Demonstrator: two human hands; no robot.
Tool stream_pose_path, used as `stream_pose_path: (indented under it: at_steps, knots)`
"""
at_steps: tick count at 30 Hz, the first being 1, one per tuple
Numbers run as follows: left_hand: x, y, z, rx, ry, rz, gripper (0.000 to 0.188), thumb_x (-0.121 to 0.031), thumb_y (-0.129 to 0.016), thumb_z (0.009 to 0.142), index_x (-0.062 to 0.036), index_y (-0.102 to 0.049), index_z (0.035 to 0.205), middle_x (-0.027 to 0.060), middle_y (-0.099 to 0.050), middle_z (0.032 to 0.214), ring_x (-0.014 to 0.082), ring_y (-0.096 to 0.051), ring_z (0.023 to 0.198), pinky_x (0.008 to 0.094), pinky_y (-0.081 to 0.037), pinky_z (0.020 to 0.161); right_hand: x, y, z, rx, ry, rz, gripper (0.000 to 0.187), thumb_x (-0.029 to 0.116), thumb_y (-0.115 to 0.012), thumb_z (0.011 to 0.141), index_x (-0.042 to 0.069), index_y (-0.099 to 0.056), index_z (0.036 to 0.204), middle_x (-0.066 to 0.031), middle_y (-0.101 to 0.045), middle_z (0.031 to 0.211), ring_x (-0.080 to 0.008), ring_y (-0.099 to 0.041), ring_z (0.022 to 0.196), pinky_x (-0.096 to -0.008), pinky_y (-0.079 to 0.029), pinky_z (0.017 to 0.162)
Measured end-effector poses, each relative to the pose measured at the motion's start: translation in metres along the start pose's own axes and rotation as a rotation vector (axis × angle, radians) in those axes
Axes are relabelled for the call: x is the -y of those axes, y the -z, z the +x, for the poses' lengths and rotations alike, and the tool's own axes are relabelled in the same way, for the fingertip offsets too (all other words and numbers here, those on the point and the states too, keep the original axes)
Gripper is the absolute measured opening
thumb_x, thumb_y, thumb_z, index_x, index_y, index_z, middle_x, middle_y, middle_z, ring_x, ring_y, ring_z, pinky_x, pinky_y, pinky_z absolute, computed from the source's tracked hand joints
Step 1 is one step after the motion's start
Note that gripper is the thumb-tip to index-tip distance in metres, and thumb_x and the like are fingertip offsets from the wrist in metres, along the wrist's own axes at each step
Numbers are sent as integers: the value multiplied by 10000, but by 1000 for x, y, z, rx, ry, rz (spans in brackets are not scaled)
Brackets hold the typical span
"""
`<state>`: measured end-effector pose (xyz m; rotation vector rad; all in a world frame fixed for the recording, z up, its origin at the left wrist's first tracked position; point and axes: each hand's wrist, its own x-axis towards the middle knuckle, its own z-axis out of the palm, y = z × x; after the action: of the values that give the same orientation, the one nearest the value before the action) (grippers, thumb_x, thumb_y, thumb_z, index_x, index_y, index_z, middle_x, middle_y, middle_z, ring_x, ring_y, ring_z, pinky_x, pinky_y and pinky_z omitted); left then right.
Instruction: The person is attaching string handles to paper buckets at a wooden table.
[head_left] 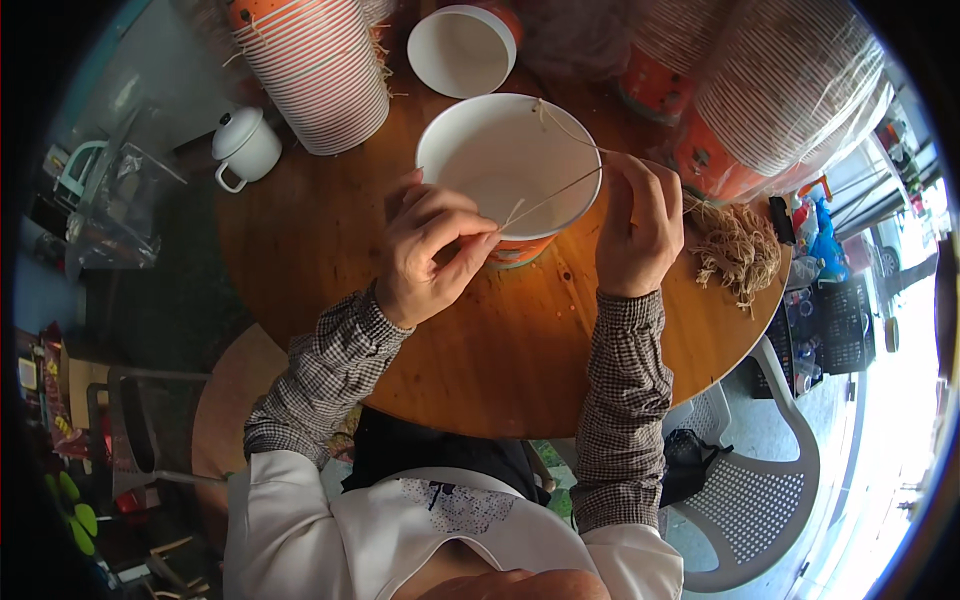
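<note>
A paper bucket [455, 160], white inside and orange outside, stands on the wooden table in front of me with its open mouth facing up. Over its near right side a thin tan string [552, 196] is stretched between my hands. My left hand [428, 245] pinches one end of it between thumb and forefinger, near the bucket's front rim. At the right rim my right hand [640, 225] grips the string with closed fingers. A knotted piece of string shows at the far inner wall and runs toward my right hand.
Behind stands another white-lined bucket [460, 52]. A tall stack of nested buckets [315, 75] leans at the far left, beside a white enamel mug [246, 150]. Plastic-wrapped stacks [785, 85] fill the far right, with a string bundle [738, 250] before them. A grey plastic chair [755, 500] stands right.
</note>
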<state>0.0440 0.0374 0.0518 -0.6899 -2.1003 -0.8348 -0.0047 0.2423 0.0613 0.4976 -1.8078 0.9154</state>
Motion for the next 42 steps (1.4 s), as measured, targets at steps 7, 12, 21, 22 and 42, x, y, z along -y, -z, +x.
stream_pose_path:
  at_steps: [7, 12, 21, 22, 42]
  knots:
    - [35, 3, 12, 29, -281, 103, 180, -120, -762, 751, -132, -678, 909, -40, -612, 844, 135, -607, 790, 402, -400, 959, -16, 1, -3, 116, -93, -83, 97, 39, -644, 837, 57, -650, 932, -98, -608, 917, -261, -623, 799, -345, -511, 682]
    - [46, 8, 13, 33, -247, 50, 189, -80, -759, 746, -82, -689, 922, 7, -631, 850, 176, -621, 790, 405, -467, 872, -29, -7, -5, 217, -119, -35, 80, 31, -645, 838, 31, -657, 917, -100, -629, 901, -249, -638, 799, -321, -514, 685]
    - [62, 15, 4, 14, -178, 29, 133, -68, -689, 799, -116, -659, 920, -17, -602, 890, 154, -627, 839, 400, -465, 971, -39, -24, -23, 488, -175, -20, 199, -8, -606, 846, 8, -636, 1042, -141, -661, 1052, -292, -644, 986, -373, -515, 838]
    - [64, 16, 4, 11, -175, 31, 133, -68, -689, 799, -116, -659, 920, -17, -602, 890, 154, -627, 839, 400, -465, 971, -35, -25, -22, 456, -144, -44, 186, -1, -606, 853, -2, -633, 1037, -139, -661, 1036, -271, -650, 961, -345, -525, 801]
    - [67, 16, 5, -98, -144, 247, 216, -57, -713, 741, -116, -656, 941, -29, -613, 919, 176, -605, 858, 408, -453, 861, 4, -32, -28, 482, -238, 263, 210, -36, -624, 809, 1, -623, 1016, -107, -624, 907, -197, -629, 768, -286, -520, 670]
